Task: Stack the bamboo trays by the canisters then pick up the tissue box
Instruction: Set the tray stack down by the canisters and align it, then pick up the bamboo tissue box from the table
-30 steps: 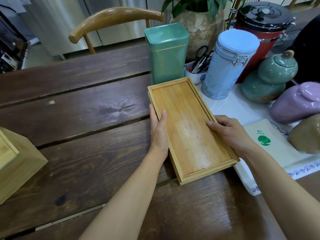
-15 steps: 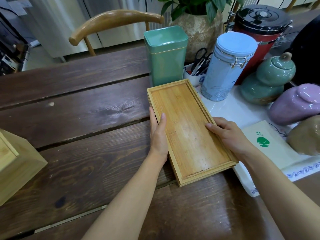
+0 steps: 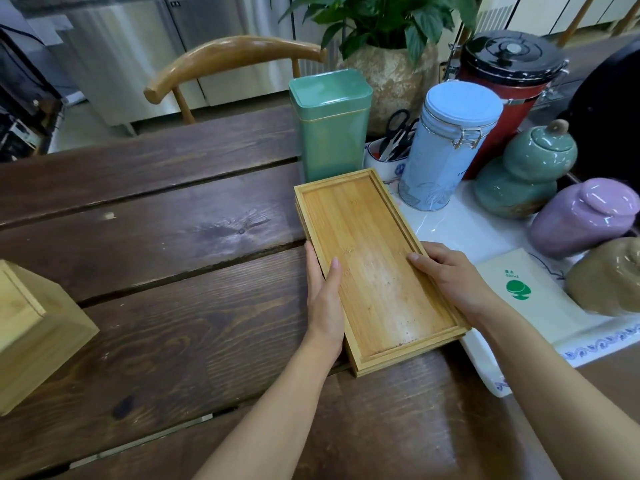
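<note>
Stacked trays (image 3: 374, 261) before canisters (image 3: 446, 147), tissue box (image 3: 34, 327) far left on table (image 3: 173, 237)

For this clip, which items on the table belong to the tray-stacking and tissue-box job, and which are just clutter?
Job items: stacked bamboo trays, held at the sides by left hand and right hand; green canister; blue canister; wooden tissue box.

Clutter: scissors cup, potted plant, purple jar, booklet.
</note>
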Tool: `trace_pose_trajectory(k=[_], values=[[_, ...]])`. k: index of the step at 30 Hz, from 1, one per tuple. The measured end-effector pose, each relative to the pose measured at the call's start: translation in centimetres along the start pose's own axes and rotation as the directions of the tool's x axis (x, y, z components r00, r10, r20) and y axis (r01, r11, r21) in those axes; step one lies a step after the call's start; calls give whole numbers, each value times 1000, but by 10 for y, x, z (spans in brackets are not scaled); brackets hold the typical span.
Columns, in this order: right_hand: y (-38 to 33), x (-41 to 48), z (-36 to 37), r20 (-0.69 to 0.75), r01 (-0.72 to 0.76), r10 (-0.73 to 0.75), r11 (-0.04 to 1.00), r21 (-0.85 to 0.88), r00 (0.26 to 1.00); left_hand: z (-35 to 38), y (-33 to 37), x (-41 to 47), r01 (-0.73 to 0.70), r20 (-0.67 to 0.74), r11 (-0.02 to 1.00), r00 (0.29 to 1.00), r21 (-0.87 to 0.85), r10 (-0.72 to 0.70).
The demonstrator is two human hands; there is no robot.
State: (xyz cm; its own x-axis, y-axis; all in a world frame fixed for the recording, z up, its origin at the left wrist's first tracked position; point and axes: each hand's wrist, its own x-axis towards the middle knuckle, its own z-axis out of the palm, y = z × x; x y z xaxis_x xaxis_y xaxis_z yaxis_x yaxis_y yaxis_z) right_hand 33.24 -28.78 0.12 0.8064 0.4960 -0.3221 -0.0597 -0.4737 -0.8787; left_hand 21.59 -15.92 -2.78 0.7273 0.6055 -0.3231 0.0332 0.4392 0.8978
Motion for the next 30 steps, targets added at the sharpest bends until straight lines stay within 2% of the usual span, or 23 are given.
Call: trace_pose_trajectory(k=[5,7,10,14,16,18,20,22,24,25,27,30], values=[[-7,-1,-3,36,-48,46,998,45,998,-5,15,-11,40,3,998,999,46,-40],[-7,1,-6,-48,-44,41,997,-62,998,-13,25,-19,60,-33,993,998,99,-57],[-26,-3,-3,-197,30,-86,963,-270,977,-40,47,-34,40,-68,975,997,219,-26],[-69,-12,24,-144,209,-285,894,-397,948,-96,86,-61,-97,-84,884,985,457,151],[-90,-16,50,-65,297,-357,853,-430,932,-130,110,-73,-187,-131,800,940,570,314],[-109,-19,85,25,349,-378,826,-441,925,-168,132,-82,-206,-206,723,875,659,437],[-126,-21,125,119,383,-369,823,-419,922,-209,150,-89,-159,-350,700,777,696,524],[-140,-25,168,212,418,-362,828,-373,908,-248,164,-95,-47,-509,710,663,703,548],[-153,-34,211,299,434,-341,832,-346,891,-282,173,-102,69,-622,729,580,681,526],[-158,-38,232,337,434,-325,840,-326,884,-296,175,-104,109,-665,755,565,647,488],[-169,-47,275,401,413,-284,865,-283,871,-316,175,-104,179,-735,823,577,539,356],[-179,-56,331,462,339,-216,919,-202,860,-328,170,-99,191,-756,939,647,287,99]])
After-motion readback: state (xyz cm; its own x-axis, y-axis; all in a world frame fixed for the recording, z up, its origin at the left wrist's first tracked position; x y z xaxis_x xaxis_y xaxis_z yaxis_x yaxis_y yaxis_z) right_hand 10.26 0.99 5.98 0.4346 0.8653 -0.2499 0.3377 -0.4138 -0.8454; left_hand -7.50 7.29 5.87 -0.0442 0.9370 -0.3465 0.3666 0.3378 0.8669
